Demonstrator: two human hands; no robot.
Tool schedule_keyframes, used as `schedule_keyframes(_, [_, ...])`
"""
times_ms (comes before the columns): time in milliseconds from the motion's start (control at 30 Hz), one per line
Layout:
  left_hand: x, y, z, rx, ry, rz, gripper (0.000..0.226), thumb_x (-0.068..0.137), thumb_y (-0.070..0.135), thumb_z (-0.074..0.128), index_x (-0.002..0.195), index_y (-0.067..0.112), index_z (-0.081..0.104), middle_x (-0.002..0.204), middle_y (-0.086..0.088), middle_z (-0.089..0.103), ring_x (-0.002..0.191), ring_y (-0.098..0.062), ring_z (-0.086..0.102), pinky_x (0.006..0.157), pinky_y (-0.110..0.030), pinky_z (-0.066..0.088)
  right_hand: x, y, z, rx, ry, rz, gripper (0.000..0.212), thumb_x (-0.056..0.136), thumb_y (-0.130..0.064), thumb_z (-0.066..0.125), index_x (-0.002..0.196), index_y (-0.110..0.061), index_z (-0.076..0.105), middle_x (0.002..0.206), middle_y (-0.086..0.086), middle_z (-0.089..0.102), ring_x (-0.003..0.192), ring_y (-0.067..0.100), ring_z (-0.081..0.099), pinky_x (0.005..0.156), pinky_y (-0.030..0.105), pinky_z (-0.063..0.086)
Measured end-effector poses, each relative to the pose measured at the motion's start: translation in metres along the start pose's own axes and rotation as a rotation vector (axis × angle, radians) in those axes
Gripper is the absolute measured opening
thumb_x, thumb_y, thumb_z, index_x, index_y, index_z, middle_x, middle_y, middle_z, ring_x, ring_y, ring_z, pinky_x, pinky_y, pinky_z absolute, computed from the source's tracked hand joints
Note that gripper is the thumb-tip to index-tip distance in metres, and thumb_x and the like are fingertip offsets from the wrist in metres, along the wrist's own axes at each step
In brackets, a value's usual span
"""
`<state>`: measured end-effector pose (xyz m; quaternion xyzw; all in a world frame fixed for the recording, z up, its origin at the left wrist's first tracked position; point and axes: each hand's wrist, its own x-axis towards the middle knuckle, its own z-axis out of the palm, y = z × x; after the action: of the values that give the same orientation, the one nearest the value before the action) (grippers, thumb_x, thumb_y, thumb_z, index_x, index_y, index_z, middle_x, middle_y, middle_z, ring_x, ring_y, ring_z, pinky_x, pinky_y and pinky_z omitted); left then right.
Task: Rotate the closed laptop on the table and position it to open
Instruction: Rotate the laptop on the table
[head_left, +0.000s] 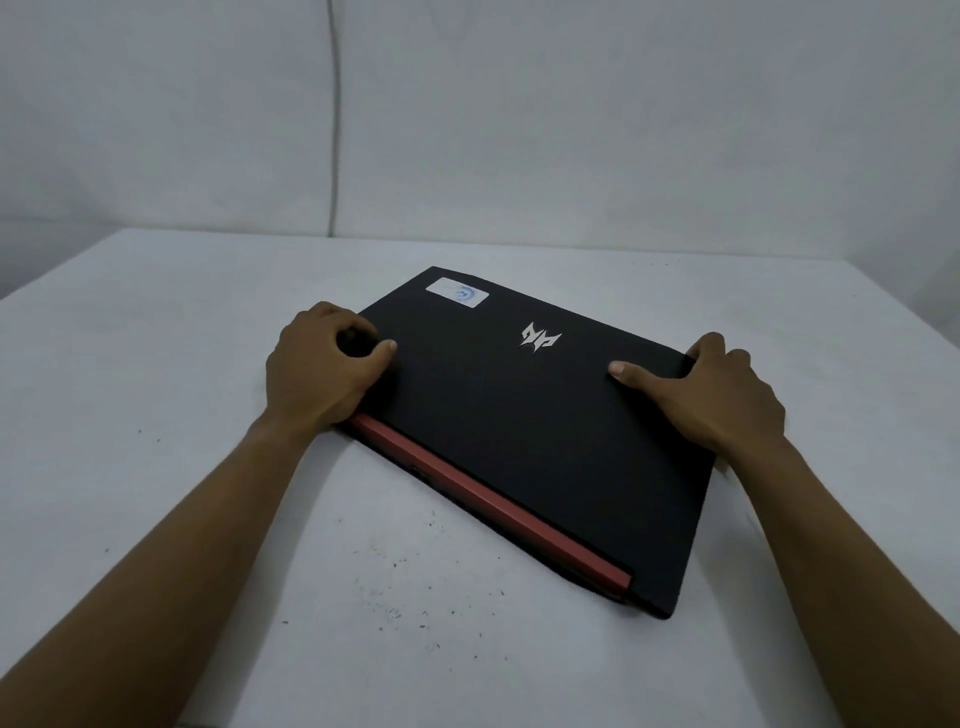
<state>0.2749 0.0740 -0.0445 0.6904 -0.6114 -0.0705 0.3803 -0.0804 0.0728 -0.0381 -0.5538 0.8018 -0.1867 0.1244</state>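
A closed black laptop (519, 415) lies flat on the white table (156, 364), turned at an angle. Its red hinge strip faces me along the near-left edge. A silver logo and a white sticker show on the lid. My left hand (317, 374) grips the laptop's left edge near the hinge end, thumb on the lid and fingers curled round the side. My right hand (722, 389) holds the right edge, thumb flat on the lid and fingers wrapped over the far side.
Dark specks are scattered on the table in front of the laptop. A white wall (571, 130) stands just behind the table's far edge, with a thin cable (337, 130) hanging down it.
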Motion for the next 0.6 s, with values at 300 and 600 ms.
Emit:
schedule_keyframes(300, [-0.021,0.002,-0.003,-0.050,0.166,-0.315,0.037,0.078,0.039,0.061,0.108,0.019,0.070,0.123,-0.008,0.063,0.122,-0.033,0.050,0.099,-0.041,0.036,-0.048,0.010,-0.004,-0.105,0.081,0.078,0.115,0.061,-0.100,0.039,0.135,-0.012,0.044,0.130,0.016,0.053,0.115,0.042,0.056,0.076,0.041,0.037])
schedule_keyframes(600, [-0.058,0.011,-0.001,-0.152,0.059,-0.377,0.071,0.062,0.063,0.065,0.111,0.011,0.064,0.123,-0.012,0.063,0.112,-0.035,0.060,0.094,-0.052,0.051,-0.070,0.016,-0.006,-0.235,0.079,0.017,0.103,0.074,-0.094,0.028,0.134,-0.013,0.047,0.129,0.014,0.057,0.115,0.041,0.056,0.084,0.045,0.041])
